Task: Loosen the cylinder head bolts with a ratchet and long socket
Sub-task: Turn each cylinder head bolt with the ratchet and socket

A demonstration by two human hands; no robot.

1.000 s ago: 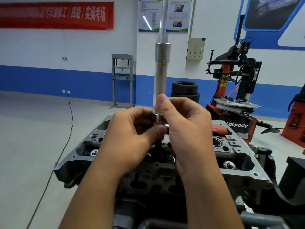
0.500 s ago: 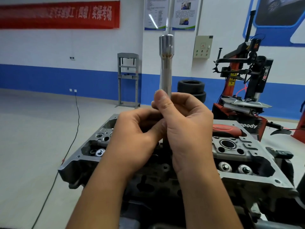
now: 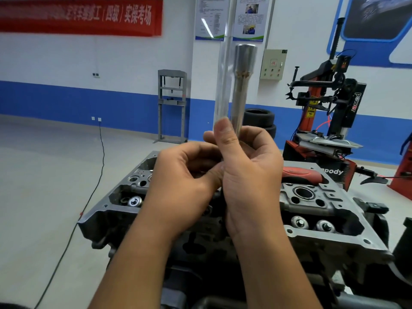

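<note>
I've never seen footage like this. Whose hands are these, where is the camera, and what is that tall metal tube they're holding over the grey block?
There is no robot here: a person wears a camera on the head, looking forward and down at their own hands. The right hand grips the lower end of a long socket, a steel tube that fits over bolts, held upright. The left hand pinches something at its base, hidden by the fingers. Below sits the cylinder head, the top part of an engine. A red-handled tool lies on it. Behind stands a tyre machine.
</note>
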